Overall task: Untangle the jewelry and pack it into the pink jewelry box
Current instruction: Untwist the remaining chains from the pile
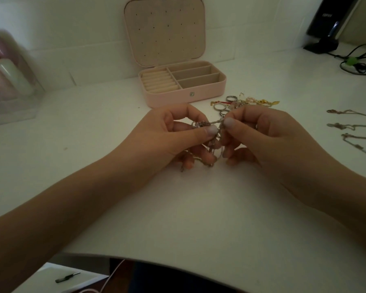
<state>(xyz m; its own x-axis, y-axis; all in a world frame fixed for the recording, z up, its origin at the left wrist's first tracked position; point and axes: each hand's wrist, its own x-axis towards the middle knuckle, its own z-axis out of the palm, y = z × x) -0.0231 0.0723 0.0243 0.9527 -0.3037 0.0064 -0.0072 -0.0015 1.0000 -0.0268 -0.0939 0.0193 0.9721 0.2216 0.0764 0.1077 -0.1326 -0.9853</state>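
Both hands meet over the middle of the white desk (72,132), each clamped on the same knot of tangled chains (207,132). Thumb and forefinger of the left hand (169,136) pinch one end of the snarl while the right hand (260,134) pinches a strand just beside it, apparently to draw it taut and tease a loop free. Loose ends hang below the fingers and trail onto the desk, so the knot is raised where it can be seen and worked. Just beyond the right hand lies a heap of rings and gold pieces (241,102), seemingly still to be sorted. Toward the desk's right edge, separate chains (351,125) lie in parallel rows, well apart from one another, probably so they cannot knot again. At the back edge the pink jewelry box (184,96) stands open, its compartments showing nothing inside.
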